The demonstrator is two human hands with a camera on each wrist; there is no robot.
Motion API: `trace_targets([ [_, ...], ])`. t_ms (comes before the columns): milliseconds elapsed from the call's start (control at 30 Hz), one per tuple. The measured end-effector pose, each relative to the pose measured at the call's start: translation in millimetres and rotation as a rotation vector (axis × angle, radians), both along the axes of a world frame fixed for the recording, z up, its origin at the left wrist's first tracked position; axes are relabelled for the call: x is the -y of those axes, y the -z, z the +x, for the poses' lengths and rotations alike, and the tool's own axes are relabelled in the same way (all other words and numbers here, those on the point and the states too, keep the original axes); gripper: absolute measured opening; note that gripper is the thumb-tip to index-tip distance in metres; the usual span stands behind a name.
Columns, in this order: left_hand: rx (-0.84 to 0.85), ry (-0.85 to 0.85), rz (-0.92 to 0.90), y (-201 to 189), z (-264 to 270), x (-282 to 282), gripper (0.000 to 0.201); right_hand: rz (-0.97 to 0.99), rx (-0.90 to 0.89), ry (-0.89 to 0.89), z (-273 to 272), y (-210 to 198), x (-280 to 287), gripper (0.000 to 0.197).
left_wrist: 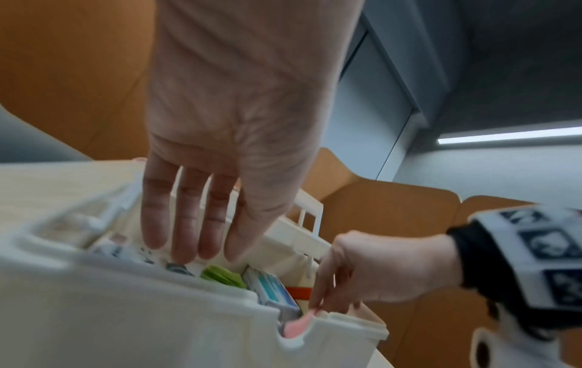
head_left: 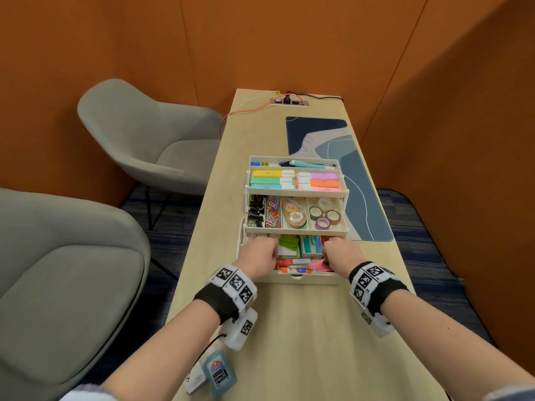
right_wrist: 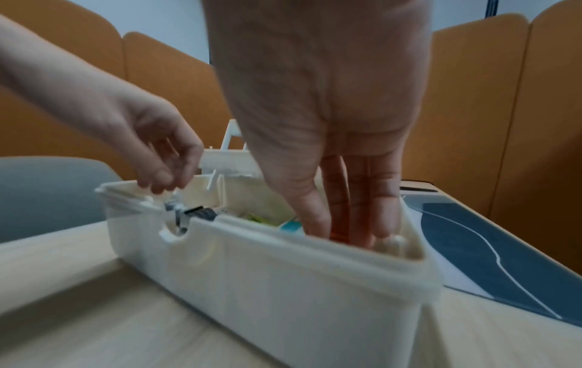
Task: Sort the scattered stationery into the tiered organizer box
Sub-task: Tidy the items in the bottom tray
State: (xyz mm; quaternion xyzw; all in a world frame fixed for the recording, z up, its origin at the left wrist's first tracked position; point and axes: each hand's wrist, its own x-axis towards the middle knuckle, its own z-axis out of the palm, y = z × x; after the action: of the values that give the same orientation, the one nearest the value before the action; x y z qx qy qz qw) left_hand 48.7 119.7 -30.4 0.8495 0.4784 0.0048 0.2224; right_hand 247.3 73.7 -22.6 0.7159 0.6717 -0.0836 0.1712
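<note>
The cream tiered organizer box point(head_left: 304, 280) stands open on the table, with highlighters, clips and tape rolls in its upper trays. Both hands reach into its bottom compartment. My left hand point(head_left: 259, 253) is at the left end, and its straight fingers point(left_wrist: 189, 236) point down onto the items there. My right hand point(head_left: 340, 253) is at the right end, with fingers point(right_wrist: 356, 211) straight down inside the box wall point(right_wrist: 283, 274), next to a pink item point(left_wrist: 296, 328). Green pads point(head_left: 288, 243) and a blue-white small box point(head_left: 311, 246) lie between the hands. Neither hand visibly holds anything.
A blue glue bottle point(head_left: 219, 373) and a white card point(head_left: 195, 380) lie at the table's near left edge under my left forearm. A blue desk mat point(head_left: 356, 180) lies to the right behind the box, with a power strip point(head_left: 289, 102) and cables at the far end. Two grey chairs point(head_left: 139, 140) stand to the left.
</note>
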Motion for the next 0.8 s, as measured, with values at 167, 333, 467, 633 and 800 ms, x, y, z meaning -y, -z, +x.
trace_targets([
  [167,0.119,-0.062,0.056,-11,-37,15,0.004,0.012,-0.121,0.058,-3,16,7,0.023],
  [333,0.23,-0.11,0.097,-22,-78,38,0.004,-0.075,-0.217,0.124,-9,16,17,0.043],
  [467,0.19,-0.146,0.028,-22,-117,55,0.007,0.341,-0.173,0.055,-36,2,40,0.025],
  [633,-0.102,-0.219,-0.164,-1,-158,71,0.016,0.209,-0.536,-0.358,-117,7,98,0.025],
  [800,-0.423,-0.332,-0.475,21,-167,96,0.048,-0.088,-0.485,-0.63,-171,54,130,0.067],
])
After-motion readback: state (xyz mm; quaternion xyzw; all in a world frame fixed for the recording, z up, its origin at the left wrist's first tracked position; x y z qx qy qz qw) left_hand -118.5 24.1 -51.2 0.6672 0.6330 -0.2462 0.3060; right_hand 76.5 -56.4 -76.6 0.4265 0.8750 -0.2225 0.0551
